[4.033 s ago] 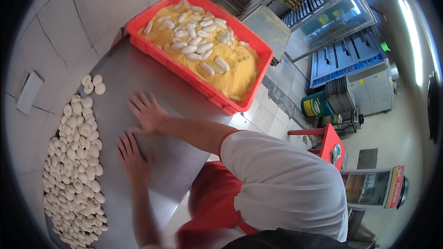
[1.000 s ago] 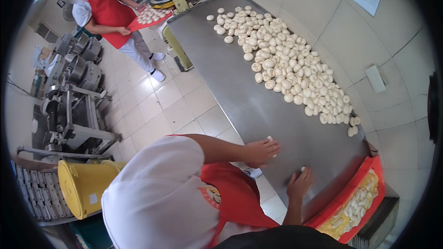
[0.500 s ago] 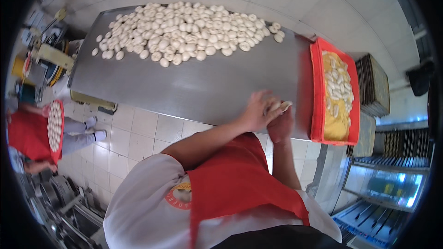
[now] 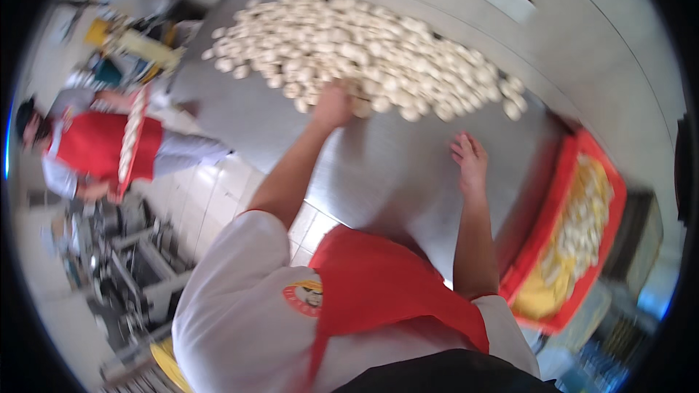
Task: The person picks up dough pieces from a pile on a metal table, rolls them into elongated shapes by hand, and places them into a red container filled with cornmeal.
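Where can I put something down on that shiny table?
There's bare metal on the table between the left hand and the right hand, on the near side of the dough pile. More lies between the right hand and the red tub. The back is crowded by that pile, with the left hand at its near edge.

dough pieces (image 4: 364, 54) on table (image 4: 386, 167), tub (image 4: 542, 225) at right

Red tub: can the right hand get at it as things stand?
Probably yes. The right hand looks open over the table, and only table surface shows between it and the red tub, whose top is uncovered.
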`<action>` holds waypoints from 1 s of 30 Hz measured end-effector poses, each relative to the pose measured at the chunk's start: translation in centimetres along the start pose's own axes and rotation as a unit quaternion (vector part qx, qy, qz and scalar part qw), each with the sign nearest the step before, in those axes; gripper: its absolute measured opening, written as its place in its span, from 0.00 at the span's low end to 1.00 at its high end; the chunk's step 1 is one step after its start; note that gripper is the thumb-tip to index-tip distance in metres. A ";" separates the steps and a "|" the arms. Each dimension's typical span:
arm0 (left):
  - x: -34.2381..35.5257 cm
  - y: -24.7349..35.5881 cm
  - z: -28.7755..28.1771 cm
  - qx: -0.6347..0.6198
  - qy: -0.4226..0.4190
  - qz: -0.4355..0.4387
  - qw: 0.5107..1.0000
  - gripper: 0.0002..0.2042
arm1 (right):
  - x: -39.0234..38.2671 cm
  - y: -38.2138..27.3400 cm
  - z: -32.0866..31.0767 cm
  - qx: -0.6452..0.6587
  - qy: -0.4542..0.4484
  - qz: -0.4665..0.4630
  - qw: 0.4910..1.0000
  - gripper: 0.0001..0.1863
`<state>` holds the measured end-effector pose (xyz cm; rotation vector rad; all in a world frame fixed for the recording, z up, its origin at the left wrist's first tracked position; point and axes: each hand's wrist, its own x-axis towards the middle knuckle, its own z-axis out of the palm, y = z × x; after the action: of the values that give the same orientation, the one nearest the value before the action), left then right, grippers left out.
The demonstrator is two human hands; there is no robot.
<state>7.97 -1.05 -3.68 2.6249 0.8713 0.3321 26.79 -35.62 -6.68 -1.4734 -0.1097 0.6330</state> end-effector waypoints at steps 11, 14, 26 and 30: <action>-7.9 3.2 -2.8 -0.371 0.143 -0.213 0.892 0.27 | 0.8 -0.6 5.3 0.071 -0.015 0.038 0.997 0.21; -12.1 3.5 -2.3 -0.535 0.006 -0.262 0.803 0.25 | -6.4 -0.6 0.9 0.101 -0.048 -0.042 0.993 0.17; -27.4 -0.3 0.7 -0.073 -0.228 0.309 0.921 0.31 | -31.3 9.5 -9.6 -0.634 0.113 -0.165 0.747 0.38; -25.4 3.2 2.3 -0.147 -0.231 0.340 0.900 0.45 | -27.2 9.8 -9.5 -0.644 0.068 -0.251 0.720 0.45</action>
<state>-9.45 -19.54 -7.23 2.4626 -0.2535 -0.0088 5.07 -56.81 -8.74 -2.6699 -0.9662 -0.1334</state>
